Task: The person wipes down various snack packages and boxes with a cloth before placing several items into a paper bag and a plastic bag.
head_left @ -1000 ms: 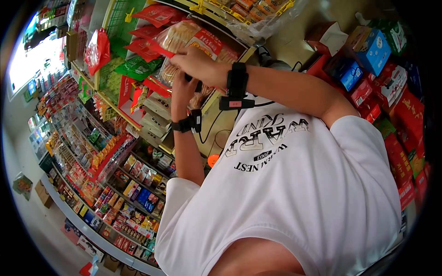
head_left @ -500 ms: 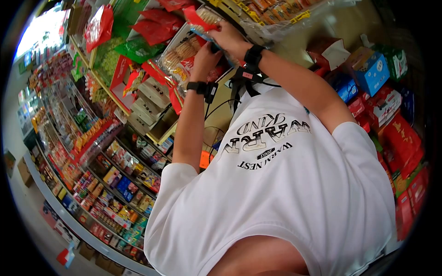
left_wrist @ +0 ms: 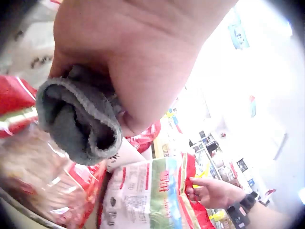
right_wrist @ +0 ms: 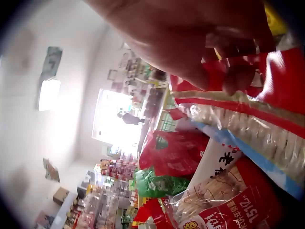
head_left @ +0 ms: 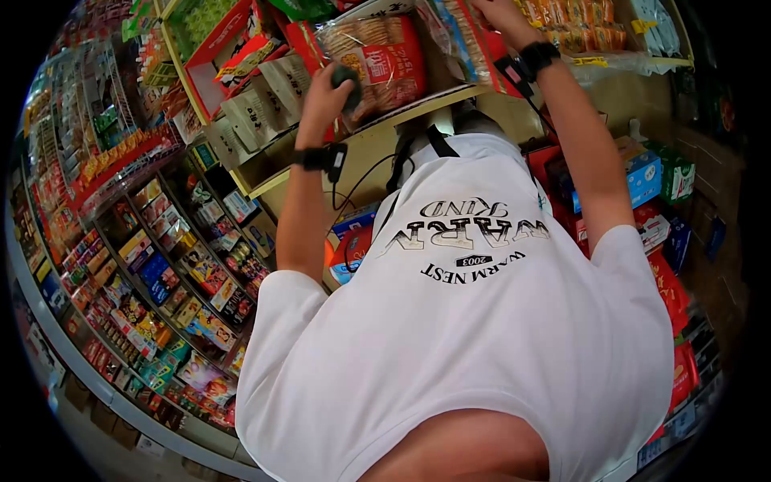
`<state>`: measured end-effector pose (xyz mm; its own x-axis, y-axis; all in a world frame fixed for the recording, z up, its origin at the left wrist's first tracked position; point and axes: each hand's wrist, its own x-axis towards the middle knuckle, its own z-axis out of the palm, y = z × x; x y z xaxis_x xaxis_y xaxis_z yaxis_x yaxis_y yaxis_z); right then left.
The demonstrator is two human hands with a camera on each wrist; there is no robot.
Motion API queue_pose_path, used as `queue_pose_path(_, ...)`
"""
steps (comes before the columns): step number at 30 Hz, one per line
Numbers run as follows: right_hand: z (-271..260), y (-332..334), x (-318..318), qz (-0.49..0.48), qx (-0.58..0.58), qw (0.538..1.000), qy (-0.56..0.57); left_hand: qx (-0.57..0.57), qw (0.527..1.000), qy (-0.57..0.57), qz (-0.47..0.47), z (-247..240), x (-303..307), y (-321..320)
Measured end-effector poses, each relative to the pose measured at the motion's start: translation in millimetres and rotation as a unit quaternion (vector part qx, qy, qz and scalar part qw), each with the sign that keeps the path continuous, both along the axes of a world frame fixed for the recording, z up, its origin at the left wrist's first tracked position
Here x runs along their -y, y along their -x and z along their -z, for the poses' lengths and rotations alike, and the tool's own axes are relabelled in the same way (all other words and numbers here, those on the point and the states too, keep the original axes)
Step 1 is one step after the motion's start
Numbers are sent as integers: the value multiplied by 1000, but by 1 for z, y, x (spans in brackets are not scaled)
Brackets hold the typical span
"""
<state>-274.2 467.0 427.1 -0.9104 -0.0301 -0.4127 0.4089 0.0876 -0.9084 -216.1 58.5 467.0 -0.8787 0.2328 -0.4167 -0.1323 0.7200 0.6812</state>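
My right hand [head_left: 504,22] pinches the red top edge of a snack bag [right_wrist: 271,121]. Rows of pale biscuits show through its clear front, and in the left wrist view its printed back [left_wrist: 133,195] faces the camera. My left hand [head_left: 320,104] grips a rolled grey cloth [left_wrist: 78,121], its fingers mostly hidden behind the cloth. Below that hand, a red and clear bag of round biscuits [head_left: 381,64] lies in an open box on the shelf. The cloth overlaps this bag's left side in the head view.
Beige packages [head_left: 261,108] stand left of the biscuit bag. A pale shelf edge [head_left: 426,108] runs in front. Orange packets [head_left: 590,36] fill the shelf at the right. Stocked racks [head_left: 161,273] line the left, and a blue box [head_left: 640,173] stands among cartons at the right.
My right hand has carried the snack bag rightward, away from the biscuit bag lying in the box. The left hand has parted from the right and now sits over the box's left side.
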Motion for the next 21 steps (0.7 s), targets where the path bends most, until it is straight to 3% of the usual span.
queue_pose_path(2, -64, -24, 41, 80, -201, 958, -190, -50, 998, 37, -11, -10, 25, -18)
queue_pose_path(3, -113, -38, 61, 49, -120, 895, -426, -99, 992, 79, -19, -12, 34, -25)
queue_pose_path(4, -135, -49, 83, 45, -120, 894, -429, -97, 992, 75, -23, -4, 42, -27)
queue_pose_path(5, -150, -57, 103, 82, -270, 776, -564, -24, 999, 14, -31, 10, 50, -27)
queue_pose_path(6, -156, -59, 120, 115, -405, 615, -667, 48, 997, -48, -37, 21, 56, -26)
queue_pose_path(7, -148, -56, 134, 112, -404, 614, -669, 27, 997, -52, -48, 24, 52, -28)
queue_pose_path(9, -108, -52, 161, -58, -390, 820, -415, 23, 999, -23, -38, 20, 45, -30)
queue_pose_path(11, -74, -61, 196, -143, -281, 873, -373, 3, 1000, 7, -8, 19, 44, -25)
queue_pose_path(12, -62, -60, 207, -143, -280, 871, -377, 4, 1000, 3, -6, 19, 43, -23)
queue_pose_path(14, -39, -56, 227, -223, -113, 935, -253, -26, 998, 52, -2, 17, 41, -25)
queue_pose_path(18, -11, -46, 260, -242, -36, 942, -230, 8, 995, 96, 11, 17, 37, -26)
queue_pose_path(21, -19, -39, 275, -253, -42, 910, -325, 20, 990, 134, 30, 13, 37, -28)
